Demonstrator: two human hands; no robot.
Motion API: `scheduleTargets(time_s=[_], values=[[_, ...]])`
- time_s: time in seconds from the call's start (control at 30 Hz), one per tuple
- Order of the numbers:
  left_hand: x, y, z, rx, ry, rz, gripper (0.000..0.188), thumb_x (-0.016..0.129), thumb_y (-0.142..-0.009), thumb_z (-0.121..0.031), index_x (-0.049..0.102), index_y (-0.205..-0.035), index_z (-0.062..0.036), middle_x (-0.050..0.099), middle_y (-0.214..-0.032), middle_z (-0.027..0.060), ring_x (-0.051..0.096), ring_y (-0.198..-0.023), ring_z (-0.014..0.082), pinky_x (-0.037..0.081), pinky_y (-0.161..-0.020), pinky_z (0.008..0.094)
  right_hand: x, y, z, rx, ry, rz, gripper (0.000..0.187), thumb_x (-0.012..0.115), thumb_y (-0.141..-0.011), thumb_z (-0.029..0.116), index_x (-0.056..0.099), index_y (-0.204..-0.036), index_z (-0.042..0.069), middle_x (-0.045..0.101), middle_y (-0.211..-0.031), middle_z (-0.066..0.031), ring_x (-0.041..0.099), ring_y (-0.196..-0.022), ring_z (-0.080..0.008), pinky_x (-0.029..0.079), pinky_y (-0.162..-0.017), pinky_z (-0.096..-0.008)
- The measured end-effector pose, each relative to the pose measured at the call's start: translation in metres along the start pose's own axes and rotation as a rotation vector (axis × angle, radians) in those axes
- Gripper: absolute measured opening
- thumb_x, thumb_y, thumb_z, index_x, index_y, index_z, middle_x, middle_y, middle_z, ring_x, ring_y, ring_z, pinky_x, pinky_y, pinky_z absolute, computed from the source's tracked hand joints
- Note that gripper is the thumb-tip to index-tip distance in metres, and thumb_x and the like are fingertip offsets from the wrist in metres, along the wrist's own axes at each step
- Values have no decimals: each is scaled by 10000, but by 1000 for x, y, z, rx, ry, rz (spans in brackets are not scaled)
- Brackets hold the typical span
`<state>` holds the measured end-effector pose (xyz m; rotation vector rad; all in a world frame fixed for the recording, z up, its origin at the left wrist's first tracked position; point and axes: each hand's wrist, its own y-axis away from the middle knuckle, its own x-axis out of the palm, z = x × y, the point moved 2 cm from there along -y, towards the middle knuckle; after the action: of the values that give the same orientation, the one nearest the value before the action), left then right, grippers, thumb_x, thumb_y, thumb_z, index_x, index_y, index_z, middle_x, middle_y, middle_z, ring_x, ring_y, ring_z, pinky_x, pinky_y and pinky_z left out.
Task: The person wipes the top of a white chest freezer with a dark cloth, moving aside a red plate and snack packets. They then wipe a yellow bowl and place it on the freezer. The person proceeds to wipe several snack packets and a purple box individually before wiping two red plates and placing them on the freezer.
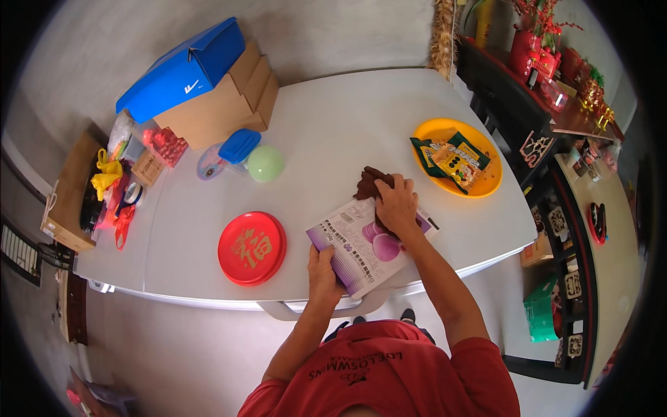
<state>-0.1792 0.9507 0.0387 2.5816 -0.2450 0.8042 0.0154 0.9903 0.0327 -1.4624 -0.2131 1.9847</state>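
A flat white-and-purple food package [368, 244], printed with purple round shapes, lies tilted at the table's near edge. My left hand [323, 275] grips its left edge, thumb on top and the other fingers mostly hidden. My right hand [397, 203] is closed over a dark brown cloth [370, 183], which bunches out past the fingers at the package's far edge. Left of the package sits a round red lidded box [251, 249] with a gold design. To the far right, a yellow plate [490, 182] holds several green-and-yellow snack packets [455, 165].
The pale table [333, 125] bears a blue-lidded shoebox [182, 68] on brown cardboard boxes at the back left. Nearer stand a blue-lidded container [240, 144] and a light green ball-like thing [265, 164]. Bags and a carton [66, 201] crowd the left end. A dark shelf [500, 83] stands right.
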Motion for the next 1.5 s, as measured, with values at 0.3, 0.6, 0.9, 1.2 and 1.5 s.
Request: scheduleTargets(time_s=[0.3, 0.6, 0.9, 1.2, 1.5], values=[[-22, -7, 11, -74, 119, 77, 407, 368, -982, -209, 360, -1371, -91, 461, -1316, 108, 516, -1181, 231, 480, -965, 402, -36, 29, 92, -610, -747, 554, 265, 613, -759, 160, 692, -1010, 125, 578, -1037, -148, 556, -956, -352, 486, -821, -425], [-8, -1, 5, -15, 164, 73, 287, 415, -964, -151, 451, -1239, -81, 547, -1158, 105, 567, -1072, 238, 495, -926, 437, -13, 22, 51, -296, -226, 367, 292, 627, -791, 178, 672, -1079, 162, 562, -1100, -102, 520, -1016, -333, 495, -846, -419], [-5, 2, 5, 42, 92, 41, 299, 410, -974, -158, 445, -1257, -68, 551, -1172, 94, 577, -1047, 224, 520, -888, 419, -30, 21, -26, -115, 215, 212, 422, 654, -739, 142, 627, -1160, 147, 509, -1120, -109, 505, -1010, -316, 505, -738, -435], [-4, 2, 12, 134, 20, 89, 316, 402, -986, -167, 434, -1287, -76, 556, -1179, 105, 588, -1052, 220, 532, -874, 384, -68, 70, 14, -63, -330, 424, 252, 582, -805, 169, 634, -1043, 105, 546, -1058, -203, 601, -929, -401, 514, -784, -493], [-22, -6, 20, 287, -72, 155, 270, 421, -999, -192, 459, -1227, -55, 578, -1119, 92, 597, -996, 191, 524, -843, 335, -70, 130, 73, -345, -197, -59, 467, 676, -688, 121, 634, -1152, 86, 526, -1153, -193, 575, -963, -355, 518, -740, -415]])
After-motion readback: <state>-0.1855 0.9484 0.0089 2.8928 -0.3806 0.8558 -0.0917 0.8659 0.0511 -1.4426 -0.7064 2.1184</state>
